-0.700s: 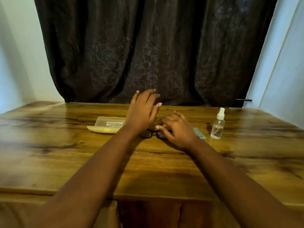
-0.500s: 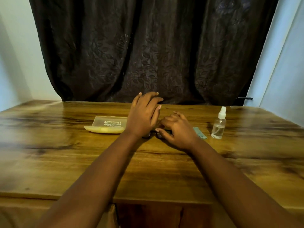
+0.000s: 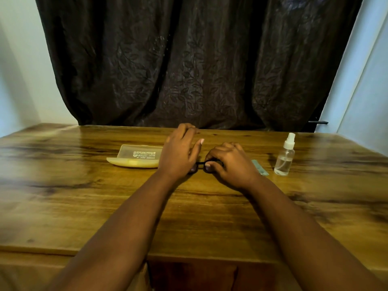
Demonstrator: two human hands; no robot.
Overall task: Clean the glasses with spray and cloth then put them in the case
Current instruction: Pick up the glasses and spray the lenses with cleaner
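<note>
The wooden table (image 3: 84, 196) fills the lower half of the frame, backed by a dark leaf-patterned curtain (image 3: 189, 64). Both forearms reach up from the bottom edge and meet at the centre, where the black-framed glasses (image 3: 201, 164) lie on the table, almost wholly covered by the hands; only the bridge and a bit of each rim show between them.

The main risk, as I judge it, is smearing or scratching the lenses: fingertips are close to the glass, and dragging the frame across the wood before lifting could mark it. An uneven lift, one hand gripping and the other only resting, could twist the frame or let it slip back down. A wide sweep to the right could also tip the clear spray bottle (image 3: 285, 156), which stands upright at centre right, just beyond the folded green cloth (image 3: 260, 168) lying flat beside the right hand.

The open, yellowish glasses case (image 3: 136, 157) sits left of centre, just beside the left hand, its lid laid back.

The left hand (image 3: 178, 153) lies palm down over the left lens, fingers extended and loosely together, thumb raised; whether it grips the frame I cannot tell. The right hand (image 3: 231, 164) is curled, thumb and fingers pinching the right side of the frame.
</note>
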